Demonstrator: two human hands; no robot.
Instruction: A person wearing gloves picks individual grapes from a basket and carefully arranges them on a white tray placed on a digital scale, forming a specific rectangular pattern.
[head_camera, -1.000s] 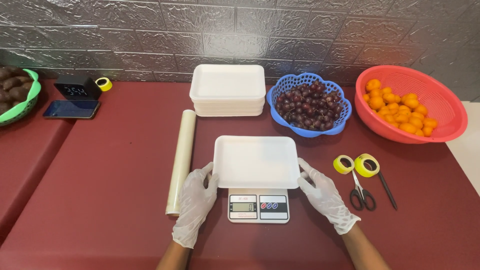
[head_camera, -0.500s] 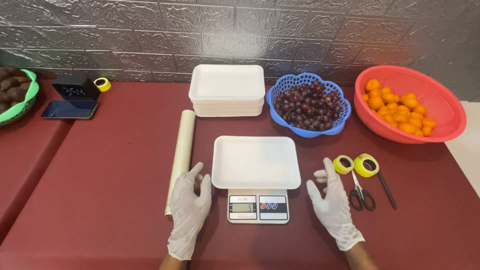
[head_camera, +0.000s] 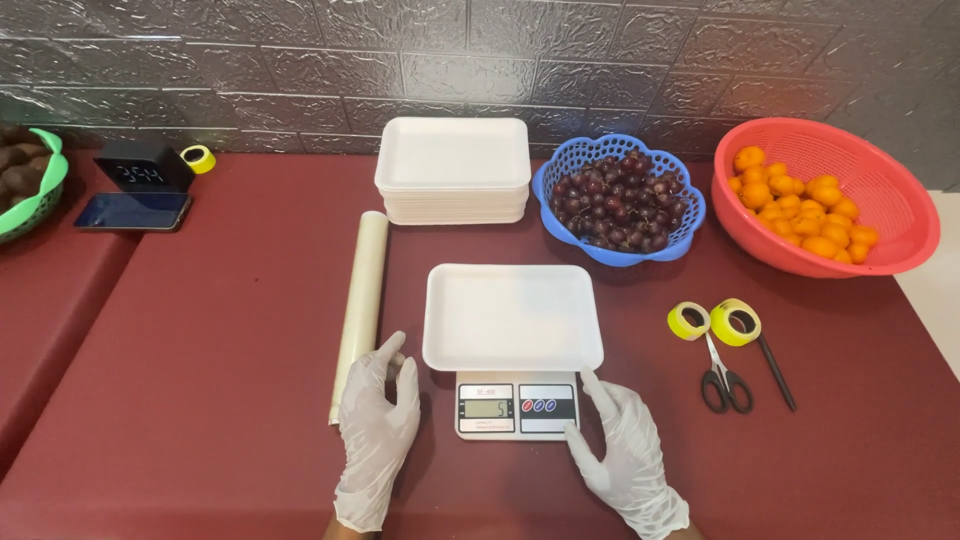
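Dark red padded table (head_camera: 200, 400) against a grey embossed brick-pattern wall (head_camera: 300, 60). White foam tray (head_camera: 512, 315) on a small digital kitchen scale (head_camera: 517, 405). Gloved left hand (head_camera: 378, 440) and gloved right hand (head_camera: 625, 460) lie open and empty, flanking the scale.

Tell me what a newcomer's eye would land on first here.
Two gloved hands, left hand and right hand, rest on the dark red table either side of a small digital scale bearing an empty white foam tray. Behind it, a blue basket of dark grapes and a red basket of small orange fruit stand out by the wall.
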